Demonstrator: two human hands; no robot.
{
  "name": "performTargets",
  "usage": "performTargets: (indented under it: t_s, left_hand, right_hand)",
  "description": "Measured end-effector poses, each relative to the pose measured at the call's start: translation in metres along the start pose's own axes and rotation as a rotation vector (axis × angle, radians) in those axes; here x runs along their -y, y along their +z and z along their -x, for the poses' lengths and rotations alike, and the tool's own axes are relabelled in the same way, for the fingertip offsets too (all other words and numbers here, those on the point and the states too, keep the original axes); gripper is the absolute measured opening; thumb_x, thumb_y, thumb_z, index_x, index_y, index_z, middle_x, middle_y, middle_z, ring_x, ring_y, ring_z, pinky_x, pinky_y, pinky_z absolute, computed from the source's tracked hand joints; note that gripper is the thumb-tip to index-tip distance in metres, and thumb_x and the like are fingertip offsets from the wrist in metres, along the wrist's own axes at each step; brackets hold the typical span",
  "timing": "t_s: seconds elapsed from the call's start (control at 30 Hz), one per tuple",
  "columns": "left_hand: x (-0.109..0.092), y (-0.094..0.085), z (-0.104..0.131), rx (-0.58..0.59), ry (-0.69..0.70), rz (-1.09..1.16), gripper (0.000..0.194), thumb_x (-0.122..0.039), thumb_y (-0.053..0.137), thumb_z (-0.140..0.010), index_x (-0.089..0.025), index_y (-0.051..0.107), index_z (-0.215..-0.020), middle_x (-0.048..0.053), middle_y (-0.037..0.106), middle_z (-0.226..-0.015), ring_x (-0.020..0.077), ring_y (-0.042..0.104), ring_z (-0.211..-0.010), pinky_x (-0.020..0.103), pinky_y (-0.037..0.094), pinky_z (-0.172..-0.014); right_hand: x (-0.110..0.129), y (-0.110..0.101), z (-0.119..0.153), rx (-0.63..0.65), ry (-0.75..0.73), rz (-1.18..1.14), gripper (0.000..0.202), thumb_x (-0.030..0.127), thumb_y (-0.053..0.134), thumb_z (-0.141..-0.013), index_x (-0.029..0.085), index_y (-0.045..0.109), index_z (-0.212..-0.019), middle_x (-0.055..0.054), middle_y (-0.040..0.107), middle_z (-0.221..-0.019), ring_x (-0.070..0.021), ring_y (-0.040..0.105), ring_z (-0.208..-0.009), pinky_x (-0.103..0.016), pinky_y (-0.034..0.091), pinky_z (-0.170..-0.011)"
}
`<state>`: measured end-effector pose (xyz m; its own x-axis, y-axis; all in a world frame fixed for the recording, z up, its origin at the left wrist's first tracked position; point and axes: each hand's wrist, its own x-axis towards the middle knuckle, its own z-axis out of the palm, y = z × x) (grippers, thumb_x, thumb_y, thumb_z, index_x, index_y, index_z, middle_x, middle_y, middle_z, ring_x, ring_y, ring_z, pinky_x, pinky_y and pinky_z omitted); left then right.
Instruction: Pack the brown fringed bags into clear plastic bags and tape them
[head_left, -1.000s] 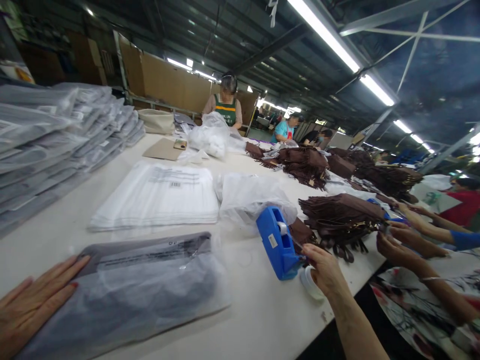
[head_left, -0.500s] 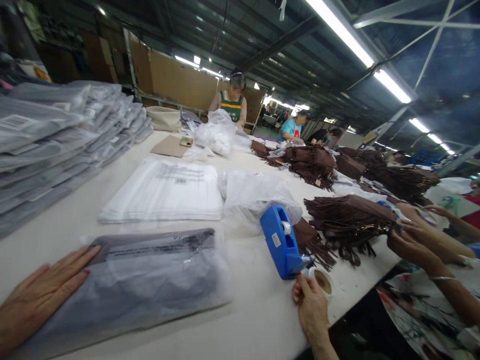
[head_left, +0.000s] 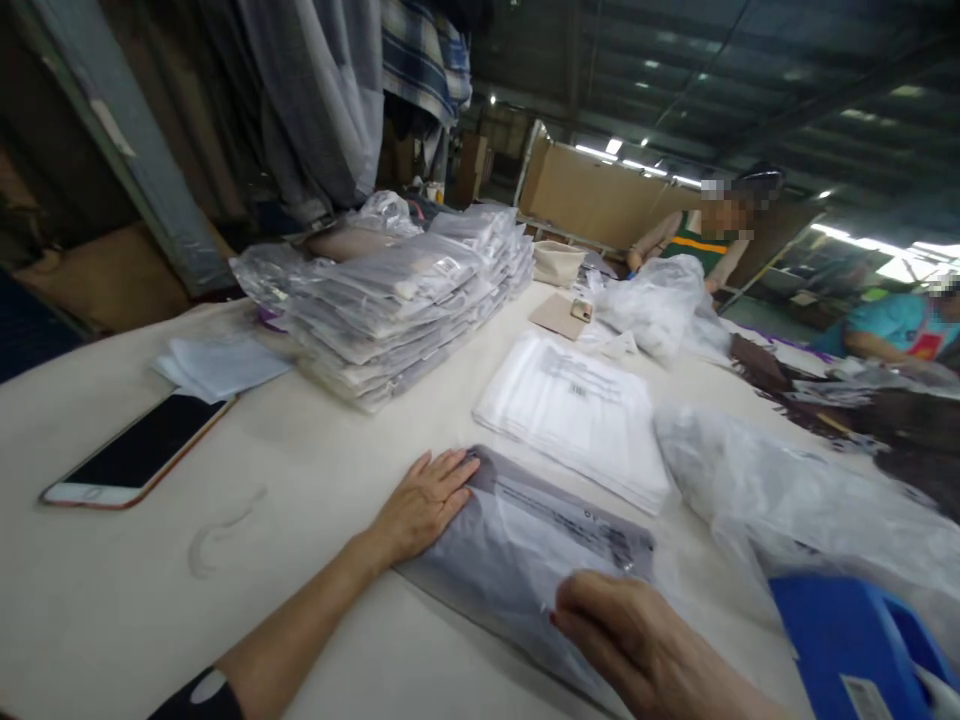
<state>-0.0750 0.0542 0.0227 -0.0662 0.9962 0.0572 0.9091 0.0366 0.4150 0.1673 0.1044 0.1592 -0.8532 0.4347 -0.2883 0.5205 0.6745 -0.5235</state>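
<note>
A grey item in a clear plastic bag lies flat on the table. My left hand rests on its upper left corner, fingers stretched out. Over the bag's lower right part is my right hand, its fingers bent together and slightly blurred; whether it holds anything at the fingertips is too small to tell. A blue tape dispenser stands at the lower right, partly cut off by the frame. Behind the bag lies a stack of flat white plastic bags with printed text.
Bagged grey items are piled at the back left. A phone lies partly under pale sheets. Loose clear plastic covers the right side. Across the table is a person in a green apron.
The view has swung left, bringing the phone into sight. My right hand has moved from beside the tape dispenser to over the bagged grey item. My left hand stays on the bag.
</note>
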Motion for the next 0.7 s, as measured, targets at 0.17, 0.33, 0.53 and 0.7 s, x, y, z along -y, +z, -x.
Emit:
performTargets:
  t_s: [0.17,0.33,0.53,0.7]
  left_hand:
    - [0.002,0.001,0.001,-0.051,0.018,0.078,0.042,-0.026,0.033,-0.094,-0.020,0.035,-0.136,0.006,0.035,-0.144,0.0176,0.029,-0.133,0.046,0.020,-0.112]
    - [0.004,0.005,0.000,-0.084,-0.005,0.136,0.040,-0.023,0.036,-0.094,-0.019,0.038,-0.134,0.007,0.040,-0.141,0.0188,0.033,-0.131,0.046,0.022,-0.111]
    - [0.002,0.003,-0.001,-0.057,-0.029,0.149,0.040,-0.018,0.032,-0.093,-0.020,0.040,-0.133,0.006,0.039,-0.141,0.0195,0.032,-0.132,0.045,0.022,-0.111]
    - [0.000,0.001,-0.001,0.000,-0.044,0.122,0.046,-0.010,0.032,-0.090,-0.021,0.038,-0.135,0.006,0.036,-0.143,0.0208,0.030,-0.133,0.046,0.020,-0.111]
  right_hand:
    - [0.018,-0.023,-0.109,0.303,-0.087,0.045,0.022,0.027,0.044,-0.085,0.018,0.049,-0.066,0.006,0.041,-0.056,-0.0069,0.037,-0.053,-0.020,0.028,-0.051]
    - [0.003,-0.009,-0.162,0.339,0.026,0.255,0.019,0.023,0.051,-0.078,0.017,0.057,-0.061,0.004,0.045,-0.054,-0.0084,0.041,-0.053,-0.024,0.026,-0.053]
    - [-0.007,0.000,-0.178,0.277,0.213,0.284,0.015,0.030,0.063,-0.067,0.019,0.062,-0.056,0.002,0.050,-0.048,-0.0114,0.047,-0.049,-0.024,0.027,-0.049]
    - [-0.041,-0.003,-0.166,0.075,0.330,0.252,0.036,0.052,0.070,-0.058,0.018,0.059,-0.059,-0.002,0.058,-0.055,-0.0153,0.053,-0.054,-0.024,0.030,-0.046]
